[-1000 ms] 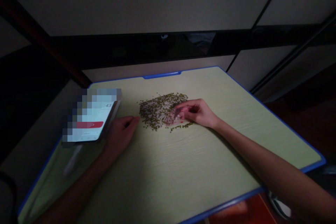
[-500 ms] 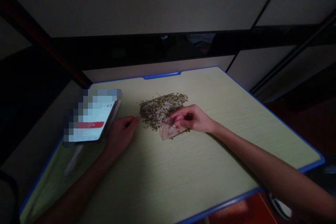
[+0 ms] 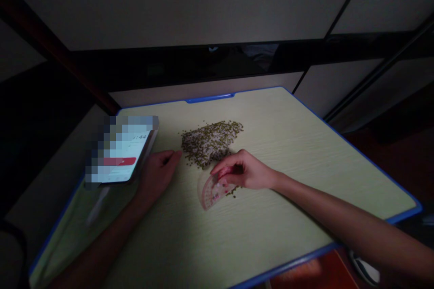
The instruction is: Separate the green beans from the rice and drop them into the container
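Observation:
My right hand [image 3: 242, 170] is closed in a pinch on a clear plastic protractor [image 3: 207, 193] with red markings. The protractor is tilted low over the table, just in front of a pile of small green beans [image 3: 212, 142]. A few stray beans [image 3: 233, 193] lie by its lower edge, under the hand. My left hand [image 3: 160, 170] rests on the table at the pile's left side, its fingers curled in and its thumb tip by the beans. The inside of that hand is hidden.
A lit phone [image 3: 130, 146], partly pixelated, leans to the left of my left hand. In front of it lies a blurred pale strip [image 3: 96, 205]. The table [image 3: 305, 144] has a blue rim, and cabinet panels [image 3: 203, 4] stand behind it. Something red [image 3: 315, 273] shows below the front edge.
My right hand has drawn the protractor toward me, away from the pile, and turned it steeper. A few beans have shifted toward me with it. The left hand stays put.

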A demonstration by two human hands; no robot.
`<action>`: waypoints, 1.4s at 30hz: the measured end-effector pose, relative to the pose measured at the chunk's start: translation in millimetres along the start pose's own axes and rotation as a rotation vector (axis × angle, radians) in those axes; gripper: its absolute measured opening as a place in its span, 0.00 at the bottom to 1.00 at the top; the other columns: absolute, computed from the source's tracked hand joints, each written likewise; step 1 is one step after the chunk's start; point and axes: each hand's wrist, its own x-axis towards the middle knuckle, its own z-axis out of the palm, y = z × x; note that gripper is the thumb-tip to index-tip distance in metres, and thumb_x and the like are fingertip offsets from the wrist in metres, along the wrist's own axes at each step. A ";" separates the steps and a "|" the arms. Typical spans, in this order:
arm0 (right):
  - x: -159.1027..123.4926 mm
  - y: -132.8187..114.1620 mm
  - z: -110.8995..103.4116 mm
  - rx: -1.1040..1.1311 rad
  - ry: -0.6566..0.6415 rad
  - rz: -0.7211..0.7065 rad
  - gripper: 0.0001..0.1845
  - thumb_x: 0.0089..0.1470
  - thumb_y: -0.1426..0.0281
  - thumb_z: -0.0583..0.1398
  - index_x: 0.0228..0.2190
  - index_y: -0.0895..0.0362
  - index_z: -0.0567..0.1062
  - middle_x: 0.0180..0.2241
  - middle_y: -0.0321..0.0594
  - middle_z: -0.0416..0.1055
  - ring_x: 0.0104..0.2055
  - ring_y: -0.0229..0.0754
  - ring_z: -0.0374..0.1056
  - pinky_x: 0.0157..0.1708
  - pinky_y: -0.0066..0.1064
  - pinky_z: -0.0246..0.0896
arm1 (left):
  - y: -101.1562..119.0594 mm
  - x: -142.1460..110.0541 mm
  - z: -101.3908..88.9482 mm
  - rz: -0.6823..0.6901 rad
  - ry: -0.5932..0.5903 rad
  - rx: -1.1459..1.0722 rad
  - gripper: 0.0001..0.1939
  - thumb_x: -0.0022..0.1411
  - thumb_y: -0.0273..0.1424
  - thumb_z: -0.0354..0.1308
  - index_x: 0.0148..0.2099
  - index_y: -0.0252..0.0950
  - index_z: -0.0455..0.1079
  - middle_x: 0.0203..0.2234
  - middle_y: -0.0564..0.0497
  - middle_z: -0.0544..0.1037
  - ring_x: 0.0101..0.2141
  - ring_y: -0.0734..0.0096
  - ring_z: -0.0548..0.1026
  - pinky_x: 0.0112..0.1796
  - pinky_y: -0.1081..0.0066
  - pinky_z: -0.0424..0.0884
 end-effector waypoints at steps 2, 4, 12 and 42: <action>-0.5 -1.0 3.0 -0.008 -0.008 -0.007 0.11 0.44 0.76 0.60 0.34 0.63 0.75 0.25 0.39 0.73 0.24 0.33 0.66 0.24 0.25 0.63 | -0.1 0.0 -0.1 -0.003 0.005 -0.008 0.18 0.49 0.40 0.46 0.14 0.39 0.49 0.12 0.58 0.51 0.17 0.76 0.54 0.20 0.72 0.50; -1.2 -2.2 6.8 0.002 -0.026 -0.009 0.11 0.44 0.76 0.59 0.34 0.63 0.75 0.25 0.39 0.72 0.24 0.33 0.66 0.25 0.25 0.64 | -1.0 0.2 0.2 0.001 0.006 -0.011 0.18 0.49 0.41 0.46 0.14 0.39 0.49 0.12 0.58 0.52 0.18 0.76 0.54 0.20 0.72 0.50; -0.2 -2.9 18.0 0.177 -0.084 0.007 0.10 0.43 0.77 0.61 0.32 0.63 0.75 0.23 0.37 0.71 0.24 0.31 0.67 0.25 0.24 0.64 | -1.9 0.4 2.1 0.003 0.029 -0.001 0.18 0.50 0.40 0.46 0.15 0.38 0.50 0.12 0.58 0.52 0.17 0.76 0.54 0.20 0.72 0.50; -43.1 2.7 5.8 -0.286 0.746 0.103 0.13 0.41 0.69 0.59 0.31 0.63 0.72 0.20 0.37 0.68 0.20 0.34 0.61 0.20 0.25 0.55 | -8.1 3.2 4.7 0.158 0.039 0.000 0.18 0.50 0.40 0.45 0.14 0.38 0.49 0.11 0.58 0.52 0.17 0.77 0.55 0.22 0.72 0.47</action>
